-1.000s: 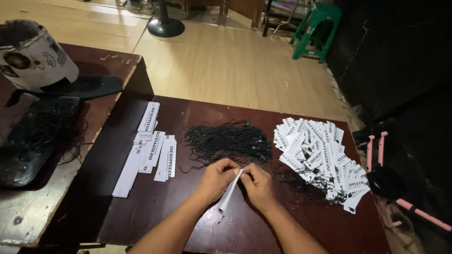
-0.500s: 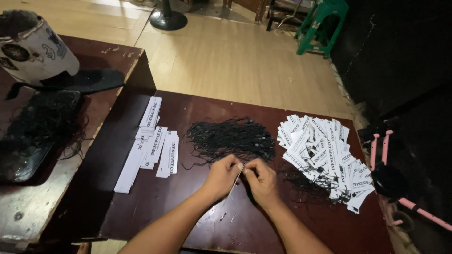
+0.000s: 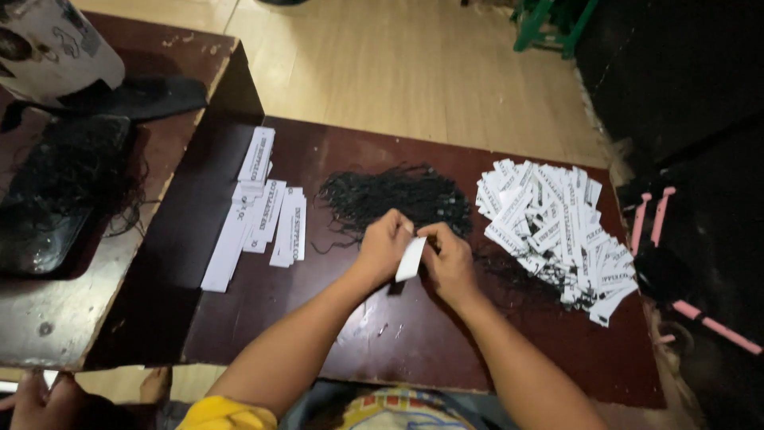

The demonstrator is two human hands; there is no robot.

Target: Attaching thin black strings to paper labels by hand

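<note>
Over the dark worktop (image 3: 414, 350): your two hands meet near its middle, just in front of the string heap.
Left hand (image 3: 383, 245): your fingers are pinched closed on the top of a white paper tag (image 3: 411, 259).
Right hand (image 3: 447, 256): it is closed on the same tag from the other side, touching your left hand.
Tag: it hangs slightly tilted between both hands, above the worktop.
Black strings (image 3: 398, 195): a loose heap, just behind your hands.
Right pile of tags (image 3: 557, 227): many white tags, spread in disorder, with strings mixed under them.
Left row of tags (image 3: 259, 211): a few long white strips lying flat, well apart from your hands.
</note>
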